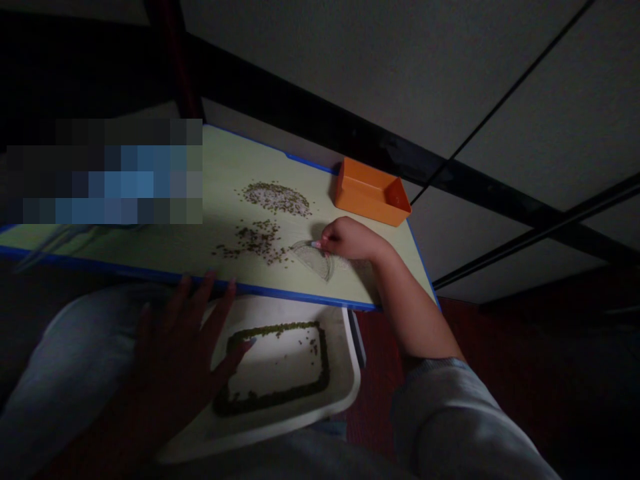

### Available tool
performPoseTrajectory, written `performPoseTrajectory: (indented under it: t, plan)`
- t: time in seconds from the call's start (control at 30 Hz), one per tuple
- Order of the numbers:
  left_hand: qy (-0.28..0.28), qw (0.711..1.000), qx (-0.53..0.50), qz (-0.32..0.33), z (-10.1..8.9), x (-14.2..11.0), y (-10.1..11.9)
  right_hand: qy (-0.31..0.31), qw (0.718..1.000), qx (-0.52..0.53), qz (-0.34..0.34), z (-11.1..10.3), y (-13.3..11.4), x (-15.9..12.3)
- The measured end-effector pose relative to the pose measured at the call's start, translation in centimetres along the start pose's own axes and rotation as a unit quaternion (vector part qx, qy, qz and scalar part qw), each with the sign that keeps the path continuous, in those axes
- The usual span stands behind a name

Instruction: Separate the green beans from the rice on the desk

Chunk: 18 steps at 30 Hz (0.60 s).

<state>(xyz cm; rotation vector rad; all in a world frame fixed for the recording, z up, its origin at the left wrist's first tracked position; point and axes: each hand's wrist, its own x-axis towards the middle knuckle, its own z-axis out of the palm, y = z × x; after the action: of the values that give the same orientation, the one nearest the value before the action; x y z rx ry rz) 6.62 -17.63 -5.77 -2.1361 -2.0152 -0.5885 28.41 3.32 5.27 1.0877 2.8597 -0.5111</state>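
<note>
My right hand [345,239] is closed in a pinch at the curved edge of a clear protractor [314,260], which lies low over the pale tabletop [220,157]. Left of it is a loose scatter of small dark green and brown grains [257,241]. Farther back lies a denser heap of mixed pale and green grains [277,198]. Dim in shadow, my left hand [185,340] is open with fingers spread, over the left side of a white plastic tub [350,373]. Green grains [270,403] line the edges of the tub's floor.
An orange open box [373,193] stands at the back right of the table. A blue edge [295,298] runs along the table's front, above the tub. Something clear and crumpled [55,243] lies at the left end, near a blurred-out area. Pale panels [550,127] rise behind the table.
</note>
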Motion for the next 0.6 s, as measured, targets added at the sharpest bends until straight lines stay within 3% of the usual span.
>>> performPoseTrajectory:
  t: [0.47,0.6]
  plan:
    - [0.006,1.0,-0.003,-0.001,0.19,-0.04,-0.03,-0.005,1.0,-0.008,0.012,-0.14,0.34,-0.04]
    - [-0.015,1.0,0.005,-0.01,-0.05,-0.06,0.02,-0.002,1.0,-0.009,0.016,-0.2,0.19,-0.09]
